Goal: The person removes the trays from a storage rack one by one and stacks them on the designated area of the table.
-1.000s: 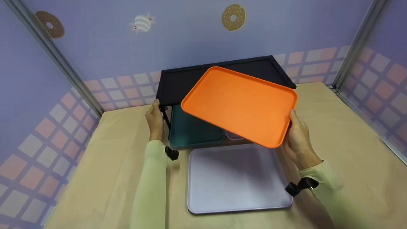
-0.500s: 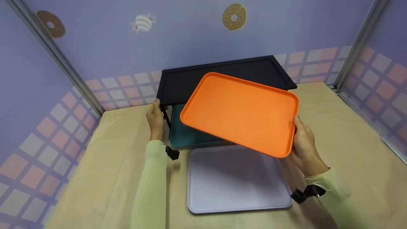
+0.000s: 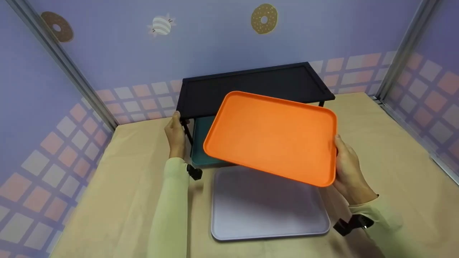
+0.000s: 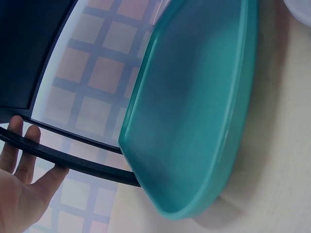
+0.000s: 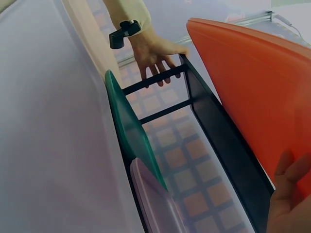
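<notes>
1. The table [image 3: 387, 161], covered with a cream cloth, carries everything; its back edge runs along the wall.
2. The black rack [image 3: 247, 86] stands near this back edge, its top above the table.
3. The orange tray [image 3: 272, 138] is in the air, tilted, in front of the rack. It is located between the two hands: its right short side is in the right hand [image 3: 351, 170], while its left side stays apart from the left hand [image 3: 175, 138].
4. The lavender tray [image 3: 265, 211] lies flat in front of the rack, well inside the table's left and right edges.
5. The green tray [image 3: 204, 143] is under the rack's left part.
6. Beside it is a pale purple tray [image 5: 155, 204], partly visible.
7. The right hand grips the orange tray, thumb at the rim. The left hand grips the rack at its front left corner.
</notes>
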Demonstrator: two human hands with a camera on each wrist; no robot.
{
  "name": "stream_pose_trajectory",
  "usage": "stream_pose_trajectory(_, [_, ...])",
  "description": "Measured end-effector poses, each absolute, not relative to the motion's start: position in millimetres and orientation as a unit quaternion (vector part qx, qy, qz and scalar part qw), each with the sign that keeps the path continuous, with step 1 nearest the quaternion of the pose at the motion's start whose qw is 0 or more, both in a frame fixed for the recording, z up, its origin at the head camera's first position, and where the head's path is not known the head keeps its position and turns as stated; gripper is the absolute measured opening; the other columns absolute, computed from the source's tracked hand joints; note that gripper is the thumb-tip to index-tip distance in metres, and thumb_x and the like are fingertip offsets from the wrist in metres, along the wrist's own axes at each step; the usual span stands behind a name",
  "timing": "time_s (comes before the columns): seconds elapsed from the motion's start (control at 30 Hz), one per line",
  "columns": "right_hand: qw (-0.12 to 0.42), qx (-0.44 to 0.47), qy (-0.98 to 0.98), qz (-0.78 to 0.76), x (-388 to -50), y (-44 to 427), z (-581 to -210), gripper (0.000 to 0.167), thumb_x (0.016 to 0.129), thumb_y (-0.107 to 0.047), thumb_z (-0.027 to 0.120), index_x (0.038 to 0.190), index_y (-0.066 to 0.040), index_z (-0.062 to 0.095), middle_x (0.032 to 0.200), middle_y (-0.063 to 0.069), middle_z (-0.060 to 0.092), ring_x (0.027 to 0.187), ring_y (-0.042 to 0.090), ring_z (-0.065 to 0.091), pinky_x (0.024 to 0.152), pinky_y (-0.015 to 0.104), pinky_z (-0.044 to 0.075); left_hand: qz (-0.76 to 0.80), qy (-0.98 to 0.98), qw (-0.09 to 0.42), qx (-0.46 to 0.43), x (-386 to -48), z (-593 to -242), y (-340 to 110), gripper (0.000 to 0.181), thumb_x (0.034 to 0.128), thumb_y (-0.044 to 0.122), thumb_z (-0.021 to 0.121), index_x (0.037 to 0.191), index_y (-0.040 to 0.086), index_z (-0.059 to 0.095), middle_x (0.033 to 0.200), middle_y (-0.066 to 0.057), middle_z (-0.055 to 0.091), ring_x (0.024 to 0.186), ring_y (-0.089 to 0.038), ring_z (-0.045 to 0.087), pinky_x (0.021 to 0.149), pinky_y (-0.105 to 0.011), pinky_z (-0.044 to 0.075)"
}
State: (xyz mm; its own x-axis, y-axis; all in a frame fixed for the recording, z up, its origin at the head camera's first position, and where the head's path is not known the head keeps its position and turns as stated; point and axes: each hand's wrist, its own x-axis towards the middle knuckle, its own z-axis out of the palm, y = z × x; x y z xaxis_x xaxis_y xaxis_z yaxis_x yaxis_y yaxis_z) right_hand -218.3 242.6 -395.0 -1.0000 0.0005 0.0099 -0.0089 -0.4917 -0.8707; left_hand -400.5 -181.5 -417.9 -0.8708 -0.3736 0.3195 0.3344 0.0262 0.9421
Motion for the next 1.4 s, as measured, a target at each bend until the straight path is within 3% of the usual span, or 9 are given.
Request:
stream_pose_trajectory(0.07, [0.001, 0.004, -0.509, 0.861, -217, 244, -396, 0.057, 0.106, -0.05, 0.043, 0.144, -0.008, 0.035, 0.113, -0.001, 0.063, 0.102, 0.013, 0.067, 0.088, 0.03, 0.056, -0.701, -0.668, 0.25, 0.014, -400, -418, -181, 0.055, 0.1049, 0.045, 0.05, 0.079, -0.002, 0.063, 0.066, -0.001, 0.052, 0.069, -0.021, 0.042, 0.072, -0.037, 0.038])
stream_pose_trajectory(0.27, [0.0, 0.003, -0.513, 0.859, -213, 247, -397, 0.056, 0.106, -0.049, 0.044, 0.142, -0.007, 0.038, 0.11, -0.001, 0.065, 0.099, 0.012, 0.068, 0.086, 0.029, 0.057, -0.709, -0.66, 0.247, 0.018, -402, -418, -180, 0.055, 0.1034, 0.045, 0.052, 0.083, -0.006, 0.063, 0.086, -0.013, 0.066, 0.088, -0.027, 0.054, 0.086, -0.044, 0.042])
stream_pose_trajectory(0.47, [-0.005, 0.0, -0.518, 0.855, -209, 251, -399, 0.053, 0.106, -0.05, 0.044, 0.135, -0.006, 0.046, 0.104, -0.001, 0.066, 0.094, 0.014, 0.068, 0.083, 0.029, 0.057, -0.708, -0.659, 0.254, 0.018, -403, -418, -178, 0.054, 0.1034, 0.043, 0.052, 0.08, -0.004, 0.062, 0.081, -0.007, 0.066, 0.085, -0.025, 0.055, 0.083, -0.042, 0.042])
stream_pose_trajectory(0.73, [-0.014, -0.012, -0.528, 0.849, -203, 257, -401, 0.049, 0.107, -0.048, 0.043, 0.133, -0.007, 0.047, 0.105, -0.002, 0.067, 0.095, 0.013, 0.069, 0.084, 0.029, 0.057, -0.708, -0.664, 0.24, 0.021, -402, -419, -177, 0.061, 0.1041, 0.046, 0.05, 0.093, -0.013, 0.062, 0.096, -0.023, 0.065, 0.094, -0.025, 0.057, 0.091, -0.044, 0.042])
stream_pose_trajectory(0.93, [-0.028, 0.017, -0.528, 0.848, -197, 261, -406, 0.047, 0.107, -0.048, 0.041, 0.125, -0.007, 0.054, 0.102, 0.001, 0.07, 0.091, 0.016, 0.072, 0.08, 0.032, 0.059, -0.703, -0.67, 0.238, 0.019, -401, -418, -177, 0.057, 0.1041, 0.048, 0.049, 0.079, -0.003, 0.057, 0.089, -0.013, 0.063, 0.092, -0.031, 0.053, 0.088, -0.045, 0.04])
stream_pose_trajectory(1.1, [-0.038, 0.034, -0.541, 0.84, -194, 263, -412, 0.048, 0.107, -0.05, 0.041, 0.121, -0.008, 0.058, 0.1, 0.002, 0.071, 0.089, 0.017, 0.073, 0.078, 0.033, 0.06, -0.694, -0.68, 0.235, 0.018, -400, -418, -178, 0.064, 0.1046, 0.05, 0.047, 0.089, -0.011, 0.06, 0.097, -0.023, 0.062, 0.094, -0.032, 0.053, 0.088, -0.042, 0.04])
stream_pose_trajectory(1.3, [-0.034, 0.004, -0.568, 0.823, -194, 262, -417, 0.049, 0.107, -0.051, 0.04, 0.121, -0.008, 0.058, 0.098, 0.001, 0.071, 0.089, 0.015, 0.072, 0.078, 0.033, 0.059, -0.696, -0.678, 0.237, 0.025, -401, -419, -178, 0.066, 0.104, 0.049, 0.047, 0.096, -0.015, 0.062, 0.101, -0.027, 0.064, 0.092, -0.022, 0.057, 0.091, -0.042, 0.041])
stream_pose_trajectory(1.4, [-0.032, -0.01, -0.578, 0.816, -195, 263, -419, 0.049, 0.106, -0.052, 0.04, 0.122, -0.009, 0.058, 0.099, 0.0, 0.07, 0.09, 0.014, 0.071, 0.079, 0.032, 0.059, -0.693, -0.678, 0.244, 0.018, -401, -419, -178, 0.065, 0.1051, 0.046, 0.046, 0.094, -0.017, 0.06, 0.104, -0.033, 0.063, 0.093, -0.029, 0.056, 0.088, -0.043, 0.041])
